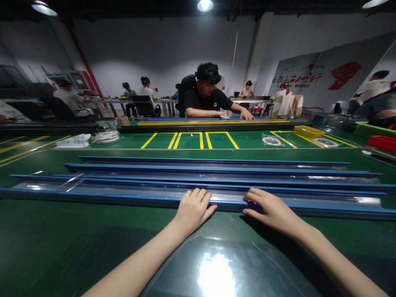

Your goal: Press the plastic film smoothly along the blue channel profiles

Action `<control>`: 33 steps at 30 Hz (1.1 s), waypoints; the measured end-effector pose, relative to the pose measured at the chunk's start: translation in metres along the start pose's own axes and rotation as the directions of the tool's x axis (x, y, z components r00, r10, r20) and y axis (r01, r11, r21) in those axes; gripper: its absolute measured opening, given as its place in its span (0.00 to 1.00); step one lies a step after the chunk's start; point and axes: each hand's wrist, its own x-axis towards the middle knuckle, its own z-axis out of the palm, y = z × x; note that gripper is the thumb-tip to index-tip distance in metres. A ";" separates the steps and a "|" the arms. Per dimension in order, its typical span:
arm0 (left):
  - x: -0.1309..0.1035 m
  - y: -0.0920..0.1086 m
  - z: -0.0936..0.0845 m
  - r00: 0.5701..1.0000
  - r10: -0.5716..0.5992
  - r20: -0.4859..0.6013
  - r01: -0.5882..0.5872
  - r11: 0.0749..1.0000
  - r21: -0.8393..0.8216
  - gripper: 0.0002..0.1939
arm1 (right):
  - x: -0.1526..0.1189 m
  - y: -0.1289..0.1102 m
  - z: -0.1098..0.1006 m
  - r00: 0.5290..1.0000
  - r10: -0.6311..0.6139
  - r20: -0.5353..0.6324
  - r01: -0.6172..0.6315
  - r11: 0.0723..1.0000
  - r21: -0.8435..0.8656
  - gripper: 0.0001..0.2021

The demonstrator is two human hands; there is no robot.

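Note:
Long blue channel-shaped strips lie side by side across the green table. My left hand (pixel 192 208) rests on the near edge of the nearest blue strip (pixel 123 196), its fingertips over the rim and its thumb apart. To the right, my right hand (pixel 269 208) touches the same strip with bent fingers, the thumb apart from them and nothing visible between. Behind the nearest strip are further blue strips (pixel 216 167), with clear film showing in their channels. A transparent sheet (pixel 247 264) lies on the table between my forearms.
Beyond the strips, the green table (pixel 123 153) has yellow tape outlines. Coiled white cable (pixel 107 136) lies at the left, another coil (pixel 272 141) at the right near a yellow tray (pixel 308 132). A red bin (pixel 382 143) stands far right. A person (pixel 206 97) leans over the opposite side.

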 end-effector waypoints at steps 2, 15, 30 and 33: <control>0.000 0.000 0.000 1.000 0.000 -0.002 0.000 1.000 -0.015 0.13 | 0.007 -0.012 0.004 1.000 -0.015 -0.011 0.014 1.000 -0.028 0.09; -0.003 -0.005 -0.002 0.998 0.035 -0.056 -0.043 0.989 -0.142 0.13 | 0.035 -0.034 0.018 0.999 -0.046 -0.008 0.044 0.983 -0.178 0.09; 0.000 -0.002 -0.002 0.989 0.025 -0.148 -0.035 0.997 -0.065 0.15 | 0.005 0.000 -0.003 0.991 0.100 0.086 -0.074 0.962 -0.264 0.11; 0.001 -0.003 -0.002 0.988 0.018 -0.155 -0.026 0.998 -0.051 0.16 | -0.004 0.016 -0.008 0.984 0.160 0.082 -0.136 0.961 -0.243 0.12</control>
